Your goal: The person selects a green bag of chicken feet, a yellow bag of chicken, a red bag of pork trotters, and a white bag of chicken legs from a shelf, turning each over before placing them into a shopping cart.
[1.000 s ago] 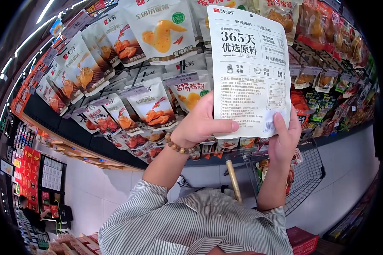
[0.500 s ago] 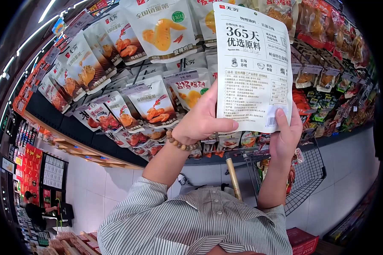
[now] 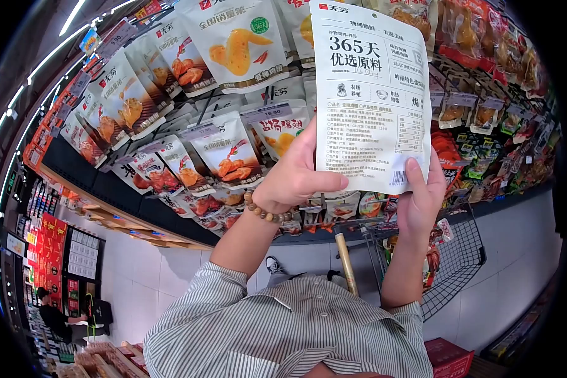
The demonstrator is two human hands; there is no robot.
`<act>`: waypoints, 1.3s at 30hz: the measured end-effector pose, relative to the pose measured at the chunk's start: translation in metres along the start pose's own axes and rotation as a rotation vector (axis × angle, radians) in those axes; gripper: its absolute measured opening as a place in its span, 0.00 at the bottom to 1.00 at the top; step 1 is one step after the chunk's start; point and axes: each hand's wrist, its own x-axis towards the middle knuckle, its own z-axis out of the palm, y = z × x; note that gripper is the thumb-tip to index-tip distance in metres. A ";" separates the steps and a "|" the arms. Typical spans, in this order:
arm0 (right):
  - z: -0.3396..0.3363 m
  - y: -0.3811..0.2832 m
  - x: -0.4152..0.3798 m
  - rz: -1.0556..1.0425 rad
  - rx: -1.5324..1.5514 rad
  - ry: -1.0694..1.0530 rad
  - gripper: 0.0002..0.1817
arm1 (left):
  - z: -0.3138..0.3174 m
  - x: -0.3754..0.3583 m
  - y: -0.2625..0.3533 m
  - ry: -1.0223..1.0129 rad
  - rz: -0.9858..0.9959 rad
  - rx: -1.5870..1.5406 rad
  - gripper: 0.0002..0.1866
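Note:
A white snack pouch [image 3: 375,88] is held up in front of the shelf, its printed back facing me, with lines of small text and a barcode near the lower right corner. My left hand [image 3: 299,167] grips the pouch's lower left edge, thumb lying across the front; a beaded bracelet circles that wrist. At the lower right corner, my right hand [image 3: 422,195] pinches the pouch, thumb on the front beside the barcode. The fingers behind the pouch are hidden.
Hanging pouches of chicken snacks [image 3: 233,44] fill the shelf ahead, with price tags [image 3: 274,112] between rows. A wire shopping cart [image 3: 457,258] holding packages stands at the right, near a pale yellow handle [image 3: 346,264]. Another person [image 3: 57,318] is in the aisle at far left.
The pouch and both hands have shifted slightly left and up in view. Both hands keep the same grip.

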 end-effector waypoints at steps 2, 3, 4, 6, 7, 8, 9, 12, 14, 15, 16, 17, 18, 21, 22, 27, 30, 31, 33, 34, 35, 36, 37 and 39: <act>0.000 -0.001 0.000 0.001 -0.002 -0.002 0.25 | 0.001 0.000 -0.001 0.000 0.001 0.008 0.46; 0.000 -0.001 0.000 0.002 -0.005 -0.004 0.24 | 0.001 0.000 -0.001 0.001 0.007 0.009 0.46; 0.000 -0.001 0.000 0.004 -0.003 -0.005 0.24 | 0.002 0.000 -0.002 0.001 0.013 0.010 0.46; 0.000 -0.002 -0.001 0.005 0.006 -0.004 0.23 | 0.001 0.000 -0.005 -0.003 0.018 0.013 0.46; -0.001 -0.002 -0.001 0.007 0.007 -0.004 0.23 | 0.001 0.000 -0.006 -0.010 0.025 0.015 0.46; -0.002 -0.002 -0.001 0.006 0.011 -0.010 0.23 | 0.000 0.000 -0.007 -0.010 0.023 0.016 0.46; -0.004 -0.002 -0.001 0.005 0.014 -0.015 0.23 | 0.000 0.000 -0.008 -0.017 0.025 0.027 0.46; -0.004 0.000 -0.002 0.017 0.046 -0.004 0.23 | 0.000 0.001 -0.011 -0.025 0.029 0.044 0.46; -0.006 0.002 -0.002 0.014 0.049 -0.018 0.23 | -0.001 0.000 -0.011 -0.023 0.035 0.048 0.46; -0.006 0.002 -0.002 0.013 0.051 -0.032 0.23 | -0.001 0.000 -0.010 -0.017 0.021 0.060 0.47; -0.006 0.002 -0.002 0.012 0.051 -0.032 0.23 | -0.001 -0.001 -0.010 -0.011 0.006 0.071 0.47; -0.005 0.002 -0.002 0.016 0.055 -0.026 0.23 | -0.001 -0.002 -0.010 -0.010 0.005 0.070 0.47; -0.004 0.002 -0.002 0.020 0.059 -0.021 0.24 | 0.000 -0.002 -0.009 0.002 0.003 0.055 0.47; -0.001 0.003 -0.001 0.016 0.042 -0.002 0.25 | 0.002 -0.001 -0.005 0.027 -0.013 0.054 0.47; -0.003 0.003 0.000 0.028 0.042 -0.010 0.25 | 0.002 0.000 -0.003 0.033 -0.035 0.071 0.47; -0.004 0.006 0.000 0.034 0.039 -0.019 0.25 | 0.001 -0.002 -0.009 0.060 -0.030 0.037 0.47; -0.001 0.008 -0.001 0.076 0.036 -0.024 0.26 | -0.004 -0.006 -0.010 0.065 -0.039 0.041 0.46; 0.003 0.008 -0.002 0.077 0.027 -0.027 0.26 | -0.007 -0.008 -0.010 0.063 -0.022 0.041 0.45; 0.010 0.010 0.000 0.072 0.019 -0.044 0.26 | -0.011 -0.012 -0.006 0.062 0.009 0.045 0.44; 0.014 0.012 0.000 0.069 -0.001 -0.058 0.26 | -0.013 -0.015 -0.004 0.087 0.009 0.044 0.43; 0.017 0.014 0.000 0.065 -0.022 -0.072 0.26 | -0.013 -0.019 -0.001 0.111 0.010 0.044 0.42; 0.020 0.018 0.000 0.060 -0.026 -0.082 0.26 | -0.011 -0.023 0.004 0.125 0.030 0.117 0.41; 0.021 0.024 -0.001 0.055 -0.111 -0.101 0.26 | -0.009 -0.028 0.009 0.124 0.039 0.114 0.41; 0.030 0.034 -0.003 0.043 -0.211 -0.120 0.27 | -0.007 -0.040 0.012 0.113 0.093 0.325 0.41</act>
